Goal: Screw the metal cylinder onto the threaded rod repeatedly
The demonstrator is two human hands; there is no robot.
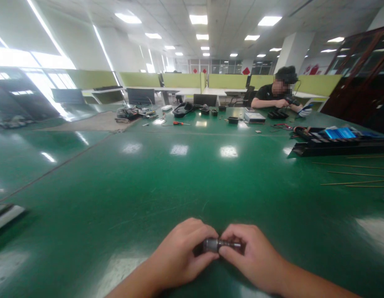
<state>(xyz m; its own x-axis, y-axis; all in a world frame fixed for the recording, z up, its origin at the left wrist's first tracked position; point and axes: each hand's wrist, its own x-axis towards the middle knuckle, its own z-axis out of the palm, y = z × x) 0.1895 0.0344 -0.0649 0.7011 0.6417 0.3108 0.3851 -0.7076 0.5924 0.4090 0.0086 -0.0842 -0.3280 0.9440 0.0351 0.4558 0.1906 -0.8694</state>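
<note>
Near the front edge of the view, both hands hold a dark metal cylinder [212, 245] shaped like a small flashlight. It lies roughly level, its wider part to the left and its thinner part to the right. My left hand [187, 248] is closed around the wide end, thumb below and fingers above. My right hand [252, 254] pinches the thinner part between thumb and fingers. The fingers cover part of the cylinder, so its left end is hidden. Green tabletop [185, 190] surrounds the hands.
An orange-handled screwdriver [178, 123], small black trays [233, 120] and a white box [254, 118] sit farther back. At right are a black rack [337, 145] and several thin rods [359, 174]. Another person [274, 93] works at the far right. A pale-edged object [7, 217] lies left.
</note>
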